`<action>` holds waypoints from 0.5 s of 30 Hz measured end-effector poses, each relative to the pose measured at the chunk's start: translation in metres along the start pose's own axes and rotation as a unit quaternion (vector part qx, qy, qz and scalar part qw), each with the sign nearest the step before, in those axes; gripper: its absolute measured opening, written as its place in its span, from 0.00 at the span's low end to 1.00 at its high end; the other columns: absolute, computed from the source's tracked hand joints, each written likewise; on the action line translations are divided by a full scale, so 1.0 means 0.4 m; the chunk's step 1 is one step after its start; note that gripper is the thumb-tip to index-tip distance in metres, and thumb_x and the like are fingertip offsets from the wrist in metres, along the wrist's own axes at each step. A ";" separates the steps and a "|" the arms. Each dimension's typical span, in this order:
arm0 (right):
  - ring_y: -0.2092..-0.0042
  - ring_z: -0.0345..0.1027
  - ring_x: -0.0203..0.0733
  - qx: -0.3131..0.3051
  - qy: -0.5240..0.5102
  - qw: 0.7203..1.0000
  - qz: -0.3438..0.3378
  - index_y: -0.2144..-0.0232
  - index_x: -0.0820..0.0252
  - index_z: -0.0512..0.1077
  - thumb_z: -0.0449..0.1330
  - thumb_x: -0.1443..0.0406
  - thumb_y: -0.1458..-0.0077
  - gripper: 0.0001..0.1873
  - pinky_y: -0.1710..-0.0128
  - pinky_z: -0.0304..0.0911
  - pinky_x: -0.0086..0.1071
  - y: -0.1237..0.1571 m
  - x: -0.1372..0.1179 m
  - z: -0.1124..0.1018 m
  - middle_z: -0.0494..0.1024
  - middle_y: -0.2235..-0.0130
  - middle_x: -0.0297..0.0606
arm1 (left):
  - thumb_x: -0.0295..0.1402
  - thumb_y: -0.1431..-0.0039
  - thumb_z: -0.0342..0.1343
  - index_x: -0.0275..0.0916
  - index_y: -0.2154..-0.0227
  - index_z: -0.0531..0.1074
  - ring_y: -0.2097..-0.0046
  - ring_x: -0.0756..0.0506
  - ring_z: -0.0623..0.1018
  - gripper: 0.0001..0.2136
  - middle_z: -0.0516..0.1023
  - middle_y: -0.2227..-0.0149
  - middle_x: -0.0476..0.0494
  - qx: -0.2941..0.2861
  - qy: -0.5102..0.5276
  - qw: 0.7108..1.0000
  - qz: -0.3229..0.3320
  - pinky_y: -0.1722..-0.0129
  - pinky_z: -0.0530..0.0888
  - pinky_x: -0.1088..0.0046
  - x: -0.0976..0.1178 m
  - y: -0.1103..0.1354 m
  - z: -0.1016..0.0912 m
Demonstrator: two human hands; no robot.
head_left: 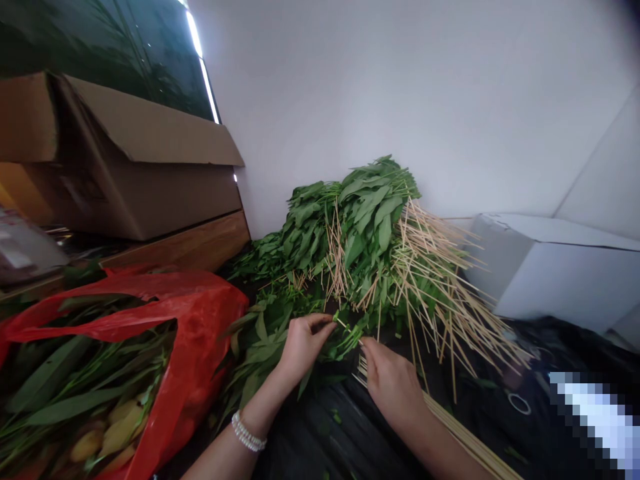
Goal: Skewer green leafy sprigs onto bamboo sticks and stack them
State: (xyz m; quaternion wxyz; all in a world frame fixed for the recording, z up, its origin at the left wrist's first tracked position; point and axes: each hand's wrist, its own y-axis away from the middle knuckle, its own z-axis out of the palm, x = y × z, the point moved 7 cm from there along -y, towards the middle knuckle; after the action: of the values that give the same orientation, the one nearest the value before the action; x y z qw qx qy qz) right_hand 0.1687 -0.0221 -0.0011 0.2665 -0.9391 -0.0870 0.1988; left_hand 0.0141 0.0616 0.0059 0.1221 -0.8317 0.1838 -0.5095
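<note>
First inspector: State the condition of the left hand.
Second inspector: The left hand [306, 344], with a white beaded bracelet [247, 433] at its wrist, is pinched at the upper end of a thin stick [342, 324].
First: And the right hand?
Second: The right hand [393, 381] is closed, its fingertips at the stick's lower end. The stick slants between both hands, green stems [351, 340] gathered about it. How the stems are fixed cannot be told.
First: Materials nearby?
Second: A bundle of sticks [467, 433] lies beneath the right forearm, on a black covering [335, 427]. Loose leaves [260, 353] lie beside the left hand. Beyond, against the white wall [400, 80], stands a heap of leafy bunches [373, 207], many sticks jutting rightward.
First: Containers?
Second: At left, a red plastic bag [200, 313] holds long leaves and yellowish rounded items [107, 430], kind unclear. Behind it sits a cardboard box [170, 193], flaps raised; at right, a white box [570, 273].
</note>
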 end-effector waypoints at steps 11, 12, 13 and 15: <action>0.68 0.73 0.37 -0.022 0.012 1.000 0.015 0.60 0.56 0.69 0.46 0.71 0.42 0.15 0.72 0.56 0.27 0.001 0.005 0.013 0.78 0.68 0.33 | 0.34 0.45 0.56 0.41 0.67 0.79 0.65 0.44 0.79 0.08 0.81 0.66 0.45 -0.054 -0.051 0.994 0.075 0.63 0.72 0.73 0.050 0.019 0.029; 0.68 0.73 0.37 -0.025 0.013 0.999 0.019 0.60 0.55 0.69 0.45 0.71 0.42 0.15 0.72 0.56 0.27 0.001 0.005 0.014 0.78 0.68 0.32 | 0.34 0.45 0.56 0.41 0.67 0.79 0.64 0.44 0.79 0.08 0.81 0.66 0.45 -0.056 -0.057 0.993 0.082 0.63 0.72 0.73 0.055 0.021 0.030; 0.68 0.73 0.38 -0.028 0.013 0.999 0.023 0.60 0.55 0.69 0.45 0.71 0.42 0.14 0.72 0.56 0.27 0.000 0.004 0.014 0.77 0.68 0.32 | 0.34 0.45 0.56 0.41 0.67 0.79 0.64 0.44 0.79 0.08 0.81 0.66 0.45 -0.056 -0.062 0.993 0.086 0.63 0.72 0.73 0.059 0.022 0.031; 0.68 0.73 0.38 -0.028 0.013 0.999 0.026 0.60 0.55 0.69 0.45 0.71 0.41 0.14 0.72 0.56 0.27 0.000 0.003 0.010 0.77 0.68 0.32 | 0.34 0.45 0.55 0.41 0.66 0.78 0.64 0.44 0.79 0.08 0.81 0.65 0.45 -0.053 -0.068 0.992 0.090 0.62 0.72 0.72 0.062 0.023 0.030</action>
State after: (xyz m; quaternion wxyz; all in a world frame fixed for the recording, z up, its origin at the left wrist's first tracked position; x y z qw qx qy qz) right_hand 0.1682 -0.0197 -0.0046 0.2358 -0.9506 -0.0642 0.1913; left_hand 0.0334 0.0427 0.0170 0.1358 -0.8498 0.2756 -0.4283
